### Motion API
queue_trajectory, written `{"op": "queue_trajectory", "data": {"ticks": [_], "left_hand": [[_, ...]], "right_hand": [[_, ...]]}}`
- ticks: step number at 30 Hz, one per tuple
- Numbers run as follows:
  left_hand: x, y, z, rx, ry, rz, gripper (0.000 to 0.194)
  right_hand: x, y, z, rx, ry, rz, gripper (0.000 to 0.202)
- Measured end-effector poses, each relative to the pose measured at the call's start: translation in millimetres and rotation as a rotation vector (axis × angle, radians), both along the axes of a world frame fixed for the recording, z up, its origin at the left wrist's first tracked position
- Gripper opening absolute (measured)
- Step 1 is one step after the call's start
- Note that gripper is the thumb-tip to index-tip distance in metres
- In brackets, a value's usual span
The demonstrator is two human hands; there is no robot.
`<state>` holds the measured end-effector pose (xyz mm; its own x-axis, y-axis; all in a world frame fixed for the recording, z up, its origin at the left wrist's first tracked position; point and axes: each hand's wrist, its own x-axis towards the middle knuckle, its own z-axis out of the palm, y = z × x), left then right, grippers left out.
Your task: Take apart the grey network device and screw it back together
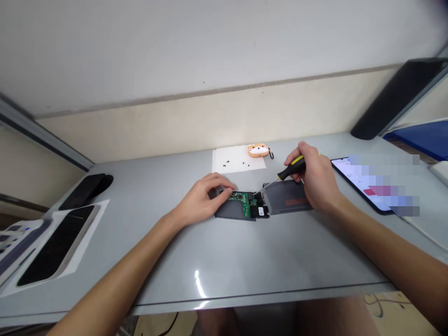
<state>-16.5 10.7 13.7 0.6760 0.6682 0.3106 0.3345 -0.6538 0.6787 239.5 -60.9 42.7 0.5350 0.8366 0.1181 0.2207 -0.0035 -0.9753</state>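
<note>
My left hand (205, 198) grips the left end of a dark grey casing (229, 211) that lies flat on the grey table and holds a green circuit board (247, 205). My right hand (317, 177) is closed around the black and yellow handle of a screwdriver (292, 169). The thin shaft slants down to the left, and its tip is at the upper right part of the board, beside black connectors (259, 211). A dark grey cover (285, 198) lies just right of the board, partly under my right hand.
Small dark screws lie on white paper (220, 154) behind the casing, with an orange and white case (258, 150) on its right. A lit phone (367, 184) is at right. A black device (56, 247) rests at left. The table's front edge (262, 296) is near me.
</note>
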Motion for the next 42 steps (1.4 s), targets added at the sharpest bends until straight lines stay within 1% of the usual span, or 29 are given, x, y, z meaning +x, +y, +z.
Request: {"op": "queue_trajectory", "data": {"ticks": [2,5,10,12,15,20,23,32,37,42], "left_hand": [[-5,-5,-0.9,-0.013,-0.006,-0.012,0.023],[-3,-9,1.4,-0.009,0.023,-0.037,0.025],[5,-20,5.2,0.047,0.192,-0.110,0.048],[6,-21,4.5,0.070,0.218,-0.130,0.050],[5,-20,3.1,0.079,0.207,-0.134,0.045],[6,-17,2.3,0.097,0.193,-0.120,0.042],[7,-17,1.2,0.121,0.184,-0.107,0.039],[6,-9,-4.9,0.163,0.168,0.019,0.033],[5,-7,-6.4,0.220,0.169,0.008,0.029],[5,-7,-4.2,0.212,0.175,0.026,0.031]], "right_hand": [[-1,0,1.7,-0.007,0.007,-0.007,0.051],[-2,2,2.4,-0.008,0.031,-0.024,0.048],[-1,2,-0.1,0.029,0.033,0.009,0.048],[-1,1,-0.1,0.026,0.032,0.016,0.049],[-1,2,0.9,-0.007,0.045,0.011,0.048],[0,2,0.5,0.007,0.039,0.004,0.047],[0,2,0.7,-0.013,0.057,0.009,0.048],[-1,3,1.0,-0.006,0.060,0.007,0.049],[1,1,0.1,-0.011,0.043,0.032,0.050],[2,1,-1.4,0.009,0.033,0.045,0.051]]}}
